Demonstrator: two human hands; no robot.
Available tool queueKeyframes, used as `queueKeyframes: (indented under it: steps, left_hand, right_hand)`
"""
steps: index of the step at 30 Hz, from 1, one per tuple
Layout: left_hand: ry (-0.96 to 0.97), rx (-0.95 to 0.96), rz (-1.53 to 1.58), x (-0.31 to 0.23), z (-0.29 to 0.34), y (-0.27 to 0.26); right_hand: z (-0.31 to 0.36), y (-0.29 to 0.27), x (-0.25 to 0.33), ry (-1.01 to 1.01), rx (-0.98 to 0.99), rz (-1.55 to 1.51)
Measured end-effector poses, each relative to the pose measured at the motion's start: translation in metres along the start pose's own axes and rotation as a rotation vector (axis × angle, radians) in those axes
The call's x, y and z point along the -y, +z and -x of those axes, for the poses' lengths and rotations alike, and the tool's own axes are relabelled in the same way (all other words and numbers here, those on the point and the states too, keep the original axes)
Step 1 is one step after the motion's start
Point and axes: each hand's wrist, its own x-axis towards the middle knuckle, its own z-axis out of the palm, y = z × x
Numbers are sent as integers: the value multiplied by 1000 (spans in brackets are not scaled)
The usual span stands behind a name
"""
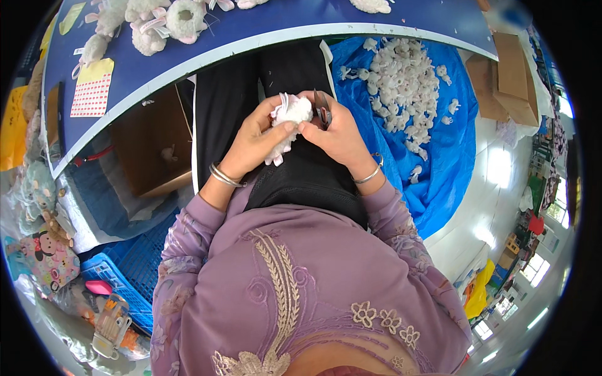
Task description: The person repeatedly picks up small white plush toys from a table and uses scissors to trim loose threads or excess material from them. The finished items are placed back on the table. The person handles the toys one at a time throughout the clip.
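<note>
Purple top [338, 250] fills my foreground; left hand [256, 130] and right hand [342, 130] pinch a white plush [292, 110], the right also holding snips [323, 108], below the near edge of the table [288, 15].

Both hands [256, 133] hold a white plush toy [295, 110], the right also holding snips [324, 113].

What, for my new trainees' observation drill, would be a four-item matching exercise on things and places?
1. White plush piece
2. Heap of small white pieces
3. Red-marked paper
4. Blue crate

A. On the tabletop
B. Low at the person's left
C. Between the left hand and right hand
D. On the blue tarp

Pairs: 1-C; 2-D; 3-A; 4-B
</note>
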Motion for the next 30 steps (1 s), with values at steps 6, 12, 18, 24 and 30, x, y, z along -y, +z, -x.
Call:
queueKeyframes:
  steps: [6,12,18,24,30]
  left_hand:
    - [135,-69,65,9,0,2]
    - [183,-53,-2,1,2,4]
    - [140,-13,-7,3,3,6]
    - [154,-16,9,4,2,6]
    - [159,-77,-39,0,4,10]
  right_hand:
    - [-2,-3,-2,67,49,-232]
    - [-2,-11,-5,93,111,-428]
    - [-1,-4,-2,189,42,-421]
    - [0,-10,-2,221,91,-574]
    - [3,-4,0,50,-187,-337]
